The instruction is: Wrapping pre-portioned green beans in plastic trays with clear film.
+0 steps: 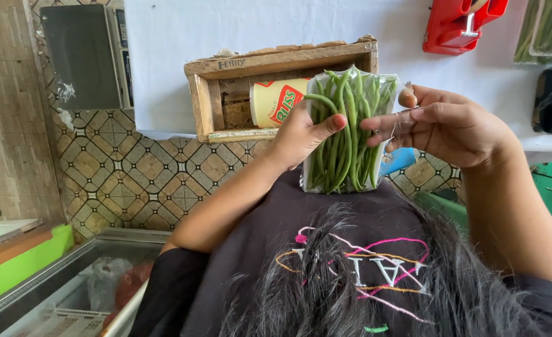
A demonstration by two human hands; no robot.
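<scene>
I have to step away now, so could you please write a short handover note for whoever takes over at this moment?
Left hand: grips the left edge of the clear bag of green beans, thumb across the front.
Right hand: pinches the bag's right edge.
The bag is held upright against the lap, in front of the wooden crate holding a yellow cup.
Done: beans are inside the bag.
Left: whether the bag is sealed cannot be told.

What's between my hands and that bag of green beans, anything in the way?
Nothing visible. The left hand and right hand already hold the clear bag of green beans from either side.
</scene>
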